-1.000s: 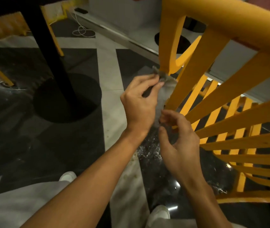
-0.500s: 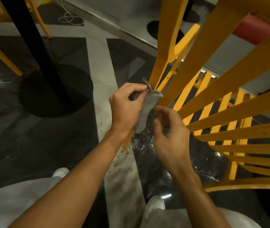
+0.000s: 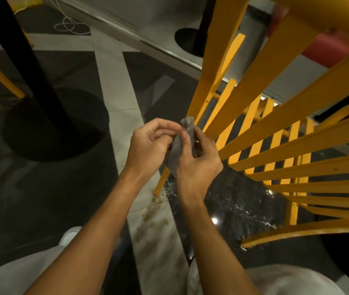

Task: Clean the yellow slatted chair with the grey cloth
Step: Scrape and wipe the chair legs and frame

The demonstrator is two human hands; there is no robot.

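The yellow slatted chair (image 3: pixel 280 133) fills the right half of the view, its back slats fanning toward me and one leg reaching the floor below my hands. The grey cloth (image 3: pixel 180 145) is a small crumpled strip held upright against that leg. My left hand (image 3: pixel 150 145) pinches the cloth's upper part with curled fingers. My right hand (image 3: pixel 199 160) grips the cloth from the right, its fingers curled around it. The lower part of the cloth is hidden behind my right hand.
A black table post and round base (image 3: pixel 54 124) stand on the left. Another yellow chair leg (image 3: pixel 1 75) slants at far left. A white cable (image 3: pixel 71 26) lies coiled on the floor at the top. Crumbs (image 3: pixel 152 216) and shiny wet marks (image 3: pixel 239 201) dot the floor near my feet.
Both hands slid down the chair leg with the cloth. My right hand closed in on the cloth and now grips it next to the left hand.
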